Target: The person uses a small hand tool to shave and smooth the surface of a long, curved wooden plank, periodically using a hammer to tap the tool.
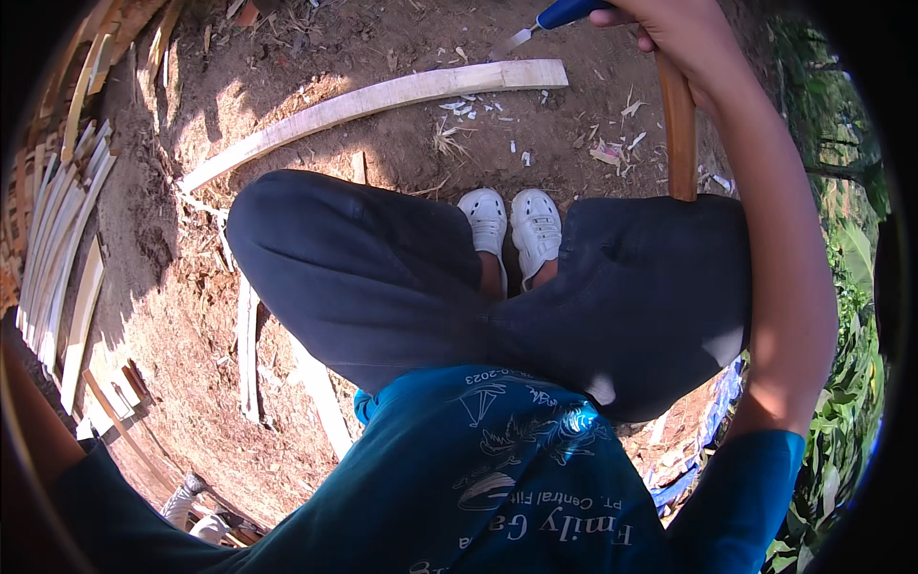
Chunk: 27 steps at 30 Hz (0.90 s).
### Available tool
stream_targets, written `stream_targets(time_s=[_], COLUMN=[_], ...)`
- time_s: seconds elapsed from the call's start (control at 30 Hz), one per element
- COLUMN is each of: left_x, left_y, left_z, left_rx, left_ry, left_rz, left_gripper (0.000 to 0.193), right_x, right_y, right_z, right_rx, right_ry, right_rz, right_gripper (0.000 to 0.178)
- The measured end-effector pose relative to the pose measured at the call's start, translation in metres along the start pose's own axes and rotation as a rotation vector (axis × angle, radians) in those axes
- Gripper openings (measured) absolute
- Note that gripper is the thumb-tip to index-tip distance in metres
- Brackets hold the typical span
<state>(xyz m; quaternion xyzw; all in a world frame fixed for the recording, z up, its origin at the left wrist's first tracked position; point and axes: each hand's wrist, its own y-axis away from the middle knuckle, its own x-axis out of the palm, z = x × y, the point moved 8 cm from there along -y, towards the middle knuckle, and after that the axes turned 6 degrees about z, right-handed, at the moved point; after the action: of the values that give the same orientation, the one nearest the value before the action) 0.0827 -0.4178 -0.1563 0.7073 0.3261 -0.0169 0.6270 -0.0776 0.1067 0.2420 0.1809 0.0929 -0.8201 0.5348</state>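
My right hand [660,27] is at the top right, its fingers closed and partly cut off by the upper edge. Fingertips rest on the blue handle of a chisel [566,11], whose flat metal blade points down to the left. Out from under the same hand comes a smooth brown wooden stick [680,129], its lower end by my right knee. Across the dirt in front of me lies a long, curved pale wooden strip [382,99], apart from the hand. At the far left only part of my left arm [38,416] shows; its hand is out of sight.
Wood shavings [459,107] are scattered over the dirt ground. A stack of pale wooden strips [59,244] lies at left, more strips [247,349] beside my left leg. My white shoes [534,230] are between my bent knees. Green plants [841,383] line the right; crumpled blue sheeting [677,488] lies behind.
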Motion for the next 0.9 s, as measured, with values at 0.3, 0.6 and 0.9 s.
stream_targets(time_s=[0.3,0.6,0.9], left_x=[-0.019,-0.166,-0.260], left_y=[0.001,0.075,0.238], left_z=[0.037,-0.172,-0.449], left_rx=[-0.059,0.610,1.768], left_ry=[0.031,0.491,0.777], left_rz=[-0.033,-0.622,-0.642], left_gripper=[0.048,0.047,0.046], right_x=[0.005,-0.006,-0.037], right_y=[-0.004,-0.027,-0.014], right_z=[-0.014,-0.044,-0.117], right_rx=[0.174,0.086,0.154], right_ry=[-0.005,-0.148,-0.087], right_rz=[0.060,0.106,0.032], right_gripper=[0.053,0.053,0.070])
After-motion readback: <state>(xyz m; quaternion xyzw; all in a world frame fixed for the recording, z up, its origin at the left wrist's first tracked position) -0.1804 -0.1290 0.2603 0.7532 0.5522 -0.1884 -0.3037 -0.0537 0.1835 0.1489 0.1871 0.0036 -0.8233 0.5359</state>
